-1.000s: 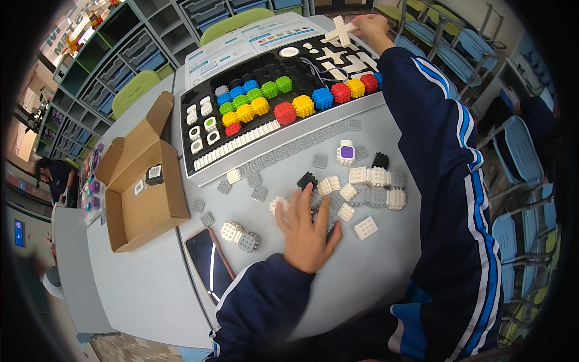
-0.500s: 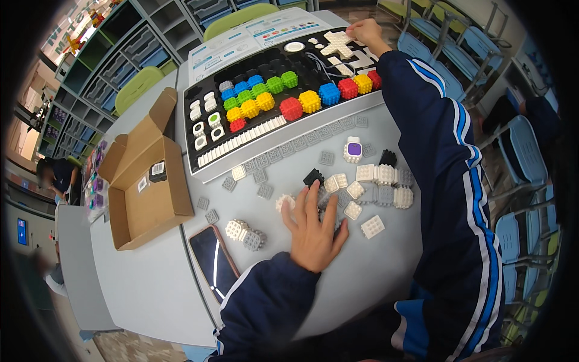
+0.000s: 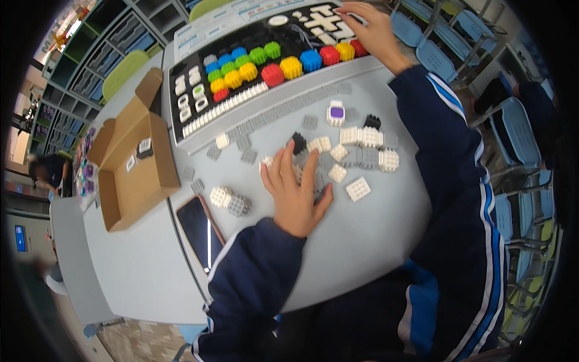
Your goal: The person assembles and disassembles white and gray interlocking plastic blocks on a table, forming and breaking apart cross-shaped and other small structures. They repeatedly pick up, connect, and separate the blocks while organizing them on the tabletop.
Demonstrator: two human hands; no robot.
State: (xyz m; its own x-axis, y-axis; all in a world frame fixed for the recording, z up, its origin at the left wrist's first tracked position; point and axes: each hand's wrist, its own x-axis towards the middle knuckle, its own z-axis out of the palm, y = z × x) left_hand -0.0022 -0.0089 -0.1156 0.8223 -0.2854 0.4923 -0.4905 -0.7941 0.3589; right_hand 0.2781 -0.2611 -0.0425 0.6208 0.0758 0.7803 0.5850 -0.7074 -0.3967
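- Resting flat near the table (image 3: 374, 241) edge, L hand (image 3: 297, 192) has fingers spread wide, palm down on grey and white blocks (image 3: 338, 158). It grips nothing, only presses on the pieces.
- Phone (image 3: 199, 232) lies screen-up just L of that sleeve; a small white-grey block pair (image 3: 228, 200) sits beside it.
- Loose pieces scattered around the L hand: white studded tiles (image 3: 358, 189), a black block (image 3: 298, 142), a purple-top block (image 3: 336, 113). A few are joined into a clump (image 3: 368, 148), most still single, so the build looks early, much left.
- Open carton (image 3: 136, 169) well off to the L, nearly empty.
- Further out, the tray (image 3: 253, 78) holds rows of coloured blocks (image 3: 289, 63), red, yellow, green, blue, mostly still seated in place.
- Farthest, R hand (image 3: 369, 27) reaches to the tray's far R end, fingers curled down over white pieces (image 3: 329, 18) near the red block. Can't tell if it has pinched one.
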